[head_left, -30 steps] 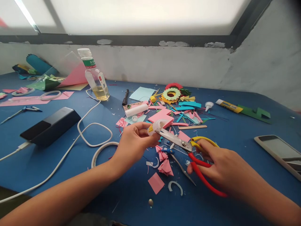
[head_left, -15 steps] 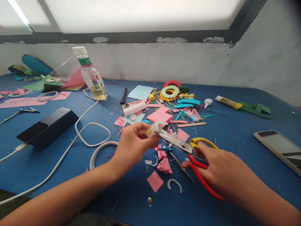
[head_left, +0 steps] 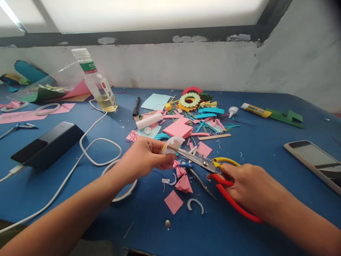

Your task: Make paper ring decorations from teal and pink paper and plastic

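Observation:
Between the thumb and fingers of my left hand (head_left: 149, 154) is a small, curved, whitish translucent piece (head_left: 174, 143) with a bit of yellow on it. It looks like cut plastic. My right hand (head_left: 243, 186) grips scissors (head_left: 197, 159) by their yellow and red handles. The blades point left, and their tips meet the white piece near my left fingertips. Below the blades lie folded pink paper pieces (head_left: 183, 183), a blue-handled pointed tool (head_left: 201, 181), a pink paper square (head_left: 173, 202) and a white curved offcut (head_left: 195, 205).
Behind my hands spreads a pile of pink paper (head_left: 178, 128), blue strips and paper rings (head_left: 190, 101). A bottle (head_left: 103, 96) stands back left, near a black device (head_left: 48, 144) and white cable (head_left: 87, 142). A phone (head_left: 311, 160) lies right, a glue tube (head_left: 255, 110) beyond.
The white piece has turned in my left hand and shows more of its curved side. My left fingers have shifted around it. The whole view has moved slightly.

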Tool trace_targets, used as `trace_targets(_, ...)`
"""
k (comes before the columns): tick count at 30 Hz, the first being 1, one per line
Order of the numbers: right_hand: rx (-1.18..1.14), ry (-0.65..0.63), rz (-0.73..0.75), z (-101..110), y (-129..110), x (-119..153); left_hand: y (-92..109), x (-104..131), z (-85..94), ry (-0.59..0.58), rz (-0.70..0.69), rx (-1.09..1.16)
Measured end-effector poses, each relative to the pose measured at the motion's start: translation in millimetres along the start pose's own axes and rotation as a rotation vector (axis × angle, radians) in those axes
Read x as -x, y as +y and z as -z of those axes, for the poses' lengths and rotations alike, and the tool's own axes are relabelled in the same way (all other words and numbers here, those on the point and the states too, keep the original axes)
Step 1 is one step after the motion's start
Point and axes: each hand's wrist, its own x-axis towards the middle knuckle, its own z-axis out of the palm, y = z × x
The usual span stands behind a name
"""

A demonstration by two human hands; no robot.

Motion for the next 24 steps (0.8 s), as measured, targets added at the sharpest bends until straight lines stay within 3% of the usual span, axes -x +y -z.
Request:
trace_targets(6, -0.050, 0.061, 0.091, -5, 6, 2, 10, 1, 17.5, -0.178, 0.128, -0.099)
trace_targets(12, -0.100, 0.220, 0.237, -7, 9, 3, 18, 5, 32.7, -0.402, 0.250, -0.147)
trace_targets(16, -0.151, 0.216, 0.297, -6, 9, 3, 18, 7, 37.1, -0.528, 0.298, -0.130)
trace_targets(24, -0.123, 0.094, 0.135, 0, 5, -5, 14, 6, 24.0, -0.319, 0.191, -0.133)
